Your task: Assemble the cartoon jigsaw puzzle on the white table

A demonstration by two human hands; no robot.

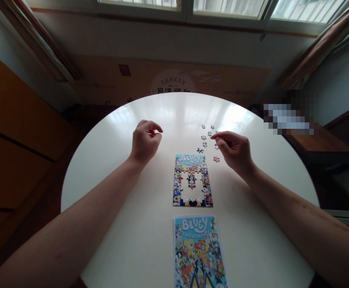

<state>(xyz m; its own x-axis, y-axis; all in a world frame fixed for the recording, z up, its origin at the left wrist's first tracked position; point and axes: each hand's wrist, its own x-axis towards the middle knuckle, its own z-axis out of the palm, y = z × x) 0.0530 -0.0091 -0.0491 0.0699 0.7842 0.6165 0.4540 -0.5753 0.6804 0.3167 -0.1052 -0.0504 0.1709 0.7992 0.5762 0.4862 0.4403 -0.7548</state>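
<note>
My left hand (146, 140) is over the left half of the round table, its fingers loosely curled and nothing visible in them. To the right, my right hand (234, 150) hovers at the loose jigsaw pieces (203, 137), index finger stretched out and thumb a little apart below it. Its palm side hides some pieces. Between the hands lies a partly filled Bluey jigsaw puzzle (208, 188); its border is in place, a small joined cluster (191, 180) sits in the middle, and bare backing shows around that. Nearer me is a printed reference picture (197, 248) of the same design.
The white round table (117, 236) carries everything. One reddish piece (216, 159) lies just right of the puzzle's top corner. Beyond the table are a wall with a printed banner (237, 82) and windows. A wooden desk (321, 138) stands at the right.
</note>
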